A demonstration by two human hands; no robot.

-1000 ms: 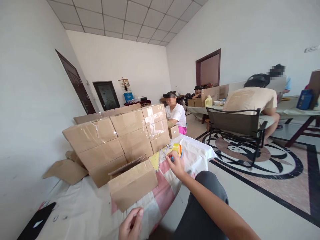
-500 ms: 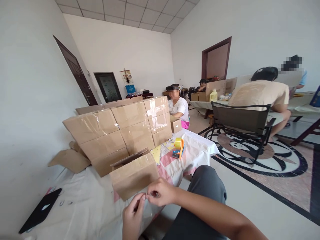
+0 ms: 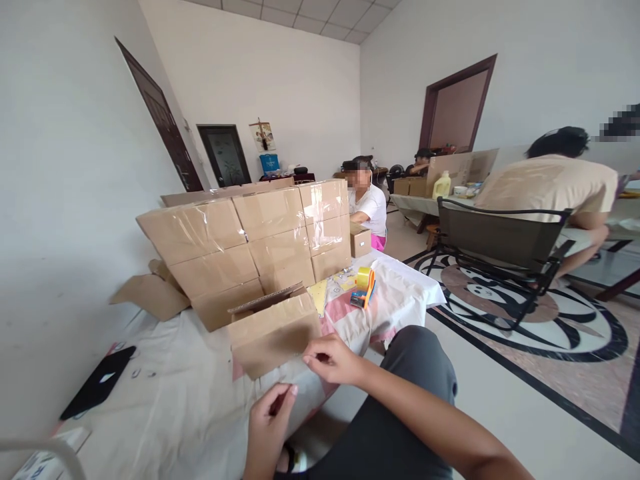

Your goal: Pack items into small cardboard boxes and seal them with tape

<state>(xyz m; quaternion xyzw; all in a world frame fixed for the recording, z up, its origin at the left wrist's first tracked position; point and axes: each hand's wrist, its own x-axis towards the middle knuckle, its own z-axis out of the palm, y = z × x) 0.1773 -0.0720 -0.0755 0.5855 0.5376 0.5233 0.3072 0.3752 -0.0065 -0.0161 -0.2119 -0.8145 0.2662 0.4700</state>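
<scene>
My left hand (image 3: 271,417) is near the table's front edge, thumb and forefinger pressed together. If anything is in that pinch, it is too small to make out. To its upper right, my right hand (image 3: 334,360) is curled with the fingertips closed; what they hold, if anything, is hidden. A gap separates the two hands. Just behind them a small cardboard box (image 3: 277,337) stands with its top flap raised, its lower right corner close to my right fingers. Beyond it on the tablecloth lies an orange and blue tape dispenser (image 3: 364,288) with a yellowish roll.
Stacked taped cartons (image 3: 277,237) wall off the table's far side. A black flat item (image 3: 100,382) and an opened carton (image 3: 150,293) are at left. A person in white (image 3: 370,208) sits behind the stack. Another sits in a folding chair (image 3: 500,237) at right.
My hands were touching fingertip to fingertip and have come apart, the right one moving up and away from the left. The camera view has shifted slightly.
</scene>
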